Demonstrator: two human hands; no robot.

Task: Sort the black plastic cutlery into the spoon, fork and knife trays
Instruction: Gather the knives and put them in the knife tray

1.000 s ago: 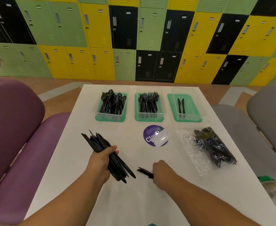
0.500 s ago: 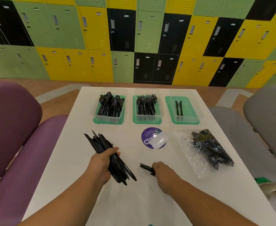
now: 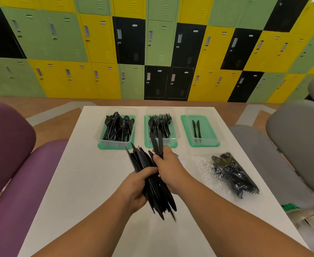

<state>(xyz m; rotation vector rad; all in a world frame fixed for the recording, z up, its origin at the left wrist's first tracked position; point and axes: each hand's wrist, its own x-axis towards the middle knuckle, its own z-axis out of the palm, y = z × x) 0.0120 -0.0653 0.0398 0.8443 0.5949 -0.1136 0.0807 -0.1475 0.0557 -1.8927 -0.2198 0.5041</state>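
Two bare hands meet above the middle of a white desk (image 3: 74, 182). The left hand (image 3: 135, 190) is curled tight round a thick bundle of black plastic knives (image 3: 158, 193), which fans out beyond the fingers and slants down toward the viewer. Just past it, the right hand (image 3: 168, 166) grips a pair of black plastic knives (image 3: 157, 143), blades pointing away, pressed close against the bundle.

To the right on the desk lies a crumpled clear plastic bag (image 3: 202, 164) with more black cutlery (image 3: 232, 175) on it.

Farther off, three clear trays on green bases stand in a row near the desk's far edge. The left tray (image 3: 104, 146) is heaped with black spoons (image 3: 118, 127). The middle tray (image 3: 146, 130) holds black forks (image 3: 160, 123). The right tray (image 3: 208, 130) holds two black knives (image 3: 197, 129) side by side.

A purple padded chair (image 3: 8, 145) sits left of the desk, a grey padded chair (image 3: 297, 138) right. Beyond stands a wall of green, yellow and black lockers (image 3: 160, 43).
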